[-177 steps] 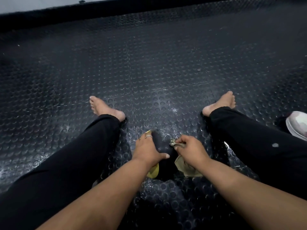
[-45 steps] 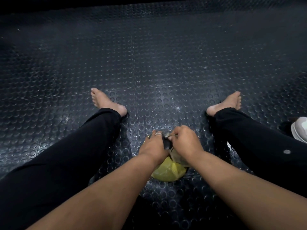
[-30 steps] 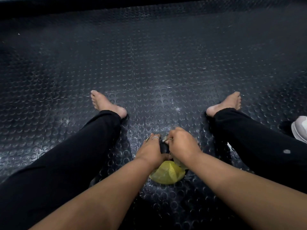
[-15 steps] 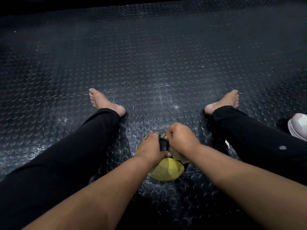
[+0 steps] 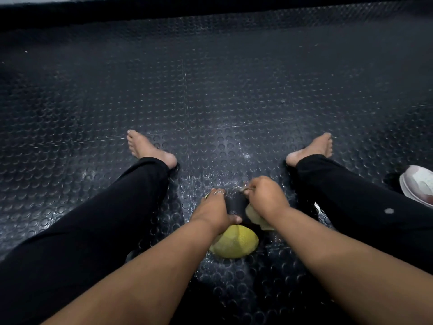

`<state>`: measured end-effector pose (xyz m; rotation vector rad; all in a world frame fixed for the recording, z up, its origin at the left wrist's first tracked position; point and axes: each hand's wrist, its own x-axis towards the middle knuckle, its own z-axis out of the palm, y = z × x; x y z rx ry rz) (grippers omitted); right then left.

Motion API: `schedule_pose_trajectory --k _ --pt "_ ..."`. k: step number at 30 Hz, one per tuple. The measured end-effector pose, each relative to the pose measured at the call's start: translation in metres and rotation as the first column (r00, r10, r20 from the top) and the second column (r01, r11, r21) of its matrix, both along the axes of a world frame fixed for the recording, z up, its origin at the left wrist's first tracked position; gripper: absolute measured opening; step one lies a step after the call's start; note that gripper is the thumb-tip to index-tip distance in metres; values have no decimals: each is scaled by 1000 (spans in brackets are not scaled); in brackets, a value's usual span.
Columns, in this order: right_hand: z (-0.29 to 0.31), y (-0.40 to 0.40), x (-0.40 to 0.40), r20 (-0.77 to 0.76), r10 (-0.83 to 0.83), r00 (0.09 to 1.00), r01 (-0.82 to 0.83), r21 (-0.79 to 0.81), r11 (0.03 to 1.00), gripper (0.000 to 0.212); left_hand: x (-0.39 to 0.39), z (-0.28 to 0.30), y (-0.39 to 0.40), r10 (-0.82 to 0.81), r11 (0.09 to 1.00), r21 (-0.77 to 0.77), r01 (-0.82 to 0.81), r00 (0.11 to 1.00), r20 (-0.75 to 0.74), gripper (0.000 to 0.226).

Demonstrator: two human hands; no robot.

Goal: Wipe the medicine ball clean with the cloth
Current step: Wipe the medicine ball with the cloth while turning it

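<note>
Hands meet low in the middle of the frame, over a medicine ball that sits on the studded black floor mat between the person's outstretched legs. The ball is part yellow, part black: its yellow panel faces the camera at lower centre, while the black part runs upward in the picture and is mostly hidden under the two hands.

The left hand is spread over the ball's upper left side, fingers curved round it and the thumb reaching across the black band, so it reads as a steadying hold. The right hand is closed in a fist round the cloth, a pale, dull-yellow rag whose loose end hangs out below the fist, on the ball's upper right flank. Something small shows at the knuckles, too fine to identify.

What the next stroke seems to turn on is this: the cloth lies on the far, right-hand side of the ball, while the exposed yellow face lies toward the bottom of the frame, nearer the wrist. The cloth hand is the one to reach that face, by drawing back downward in the picture, or the left hand could roll the ball to bring it under the rag.

A pale shoe lies at the right edge.
</note>
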<state>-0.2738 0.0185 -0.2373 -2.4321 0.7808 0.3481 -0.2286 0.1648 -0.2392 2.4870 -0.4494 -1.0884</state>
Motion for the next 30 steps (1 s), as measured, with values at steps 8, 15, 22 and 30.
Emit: schedule_pose_trajectory --k 8,15,22,30 --pt "-1 -4 -20 71 -314 947 278 312 909 8 8 2 8 -48 999 -19 47 999 -27 100" --pt "-6 49 -30 208 -81 975 57 120 991 12 3 -1 12 -72 997 17 72 997 -32 100" --pt "-15 19 -1 125 -287 950 269 140 953 14 2 -1 -1 -94 994 52 96 995 -42 102" --pt "-8 41 -18 166 -107 980 84 140 987 10 5 2 -3 -16 1000 16 17 999 -44 76"
